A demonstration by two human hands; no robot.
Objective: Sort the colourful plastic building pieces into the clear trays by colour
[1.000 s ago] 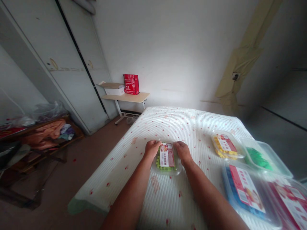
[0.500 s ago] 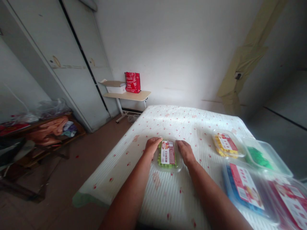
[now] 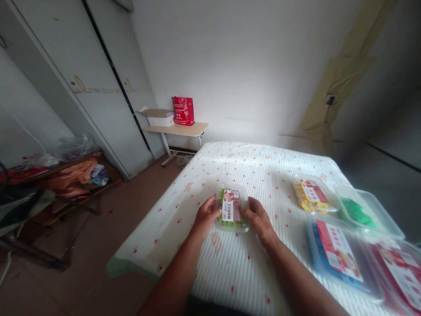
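A clear lidded plastic container (image 3: 232, 207) with yellow-green pieces inside and a printed label on top is between my hands, over the quilted cover. My left hand (image 3: 206, 215) grips its left side, thumb lying on the lid edge. On the right side, my right hand (image 3: 259, 218) grips it with the thumb pointing inward over the lid and fingers curled along the side. The underside of the container is hidden, so I cannot tell whether it rests on the cover.
To the right stand a container of yellow pieces (image 3: 314, 193), an open-looking tub of green pieces (image 3: 358, 213), a blue-filled container (image 3: 338, 254) and a dark pink one (image 3: 397, 274). Beyond the quilted bed (image 3: 246, 164), a small table (image 3: 186, 128) carries a red bag (image 3: 183, 110).
My hands have shifted from the container's upper sides down to its middle, with the thumbs now over the lid edges. The view has tilted slightly.
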